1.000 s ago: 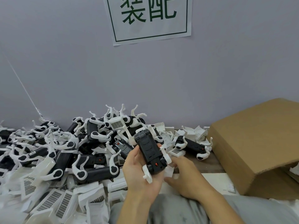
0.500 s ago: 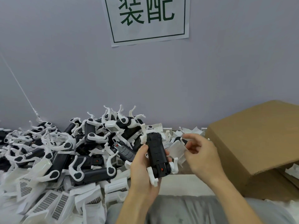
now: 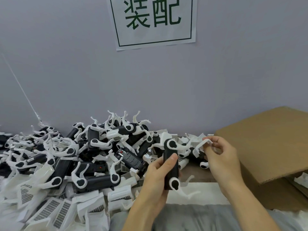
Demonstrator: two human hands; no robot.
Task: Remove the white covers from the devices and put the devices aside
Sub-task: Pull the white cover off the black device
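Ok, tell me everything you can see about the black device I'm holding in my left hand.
The black device is a long, matte, plastic-looking bar held roughly upright in front of the pile. White curved arms with black round pads sit at its top and bottom ends, sticking out to the right. The left hand grips it from the left, thumb pressed across its front. The right hand is apart from it, pinching a separate white cover.
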